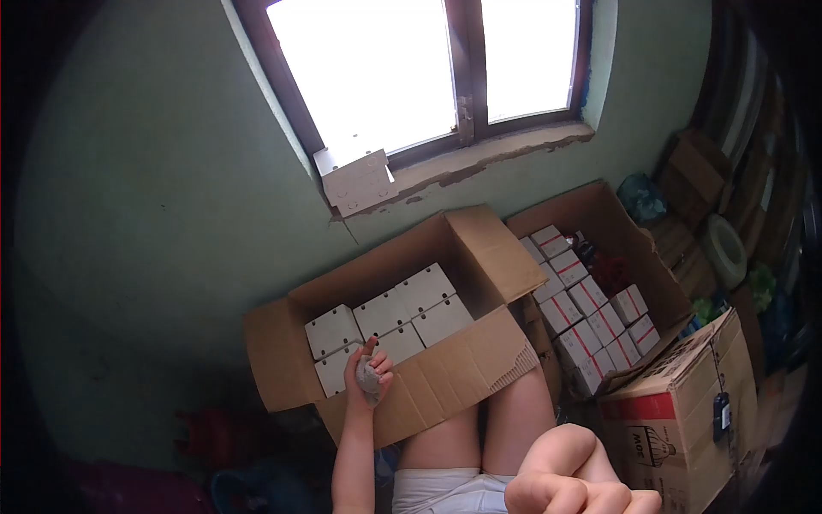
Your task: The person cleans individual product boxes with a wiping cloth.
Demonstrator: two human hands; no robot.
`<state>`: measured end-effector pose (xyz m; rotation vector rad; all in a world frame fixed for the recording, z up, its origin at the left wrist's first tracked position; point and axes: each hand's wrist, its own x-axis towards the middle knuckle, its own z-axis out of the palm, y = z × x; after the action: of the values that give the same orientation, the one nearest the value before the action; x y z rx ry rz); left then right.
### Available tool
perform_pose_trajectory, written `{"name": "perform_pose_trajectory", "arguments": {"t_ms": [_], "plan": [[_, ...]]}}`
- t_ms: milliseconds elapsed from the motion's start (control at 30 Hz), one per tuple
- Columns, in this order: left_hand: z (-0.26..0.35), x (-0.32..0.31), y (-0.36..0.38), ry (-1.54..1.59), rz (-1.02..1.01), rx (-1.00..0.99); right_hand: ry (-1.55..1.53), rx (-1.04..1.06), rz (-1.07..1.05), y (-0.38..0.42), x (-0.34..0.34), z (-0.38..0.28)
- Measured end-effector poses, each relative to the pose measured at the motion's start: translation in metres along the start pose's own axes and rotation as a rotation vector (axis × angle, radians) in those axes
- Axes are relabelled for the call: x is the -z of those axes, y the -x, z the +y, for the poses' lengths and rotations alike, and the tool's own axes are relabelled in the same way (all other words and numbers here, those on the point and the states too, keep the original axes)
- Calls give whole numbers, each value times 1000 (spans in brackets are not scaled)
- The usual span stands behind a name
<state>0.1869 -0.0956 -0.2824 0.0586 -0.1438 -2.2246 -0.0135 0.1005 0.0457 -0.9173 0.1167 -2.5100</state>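
Note:
My left hand is over the near edge of an open cardboard carton, its fingers closed round a small grey wad that looks like crumpled cloth. Under and beyond that hand, white boxes with small dark spots sit in rows inside the carton. Close to the camera at the lower right, my right hand has its fingers curled in. Whatever it may hold is hidden, and the frame's bottom edge cuts part of it off.
A second open carton at the right holds several small boxes with red stripes. In front of it stands a closed carton with a dark object on its side. A white folded box leans on the window sill.

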Motion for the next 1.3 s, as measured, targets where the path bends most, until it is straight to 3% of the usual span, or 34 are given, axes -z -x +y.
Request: {"name": "perform_pose_trajectory", "arguments": {"t_ms": [100, 333, 533, 600, 733, 800, 1233, 1300], "plan": [[-1, -3, 1, -6, 60, -34, -15, 35, 161, 3, -9, -3], [-2, -2, 2, 1, 1, -51, -96, -42, 47, -1, -2, -4], [-1, 0, 2, 7, 10, -41, -54, -14, 121, -1, -7, -12], [-2, 0, 3, 16, 5, -37, -82, -24, 261, 1, -15, -11], [-3, -2, 3, -6, 28, -58, -127, -112, 227, 9, -1, -14], [-3, -2, 4, -3, 35, -62, -212, -25, 22, 4, 6, -3], [-3, -2, 4, -17, 38, -62, -104, 14, 109, 21, 1, 3], [-4, -2, 4, -17, 38, -56, -198, -139, 127, 28, 5, 2]]}}
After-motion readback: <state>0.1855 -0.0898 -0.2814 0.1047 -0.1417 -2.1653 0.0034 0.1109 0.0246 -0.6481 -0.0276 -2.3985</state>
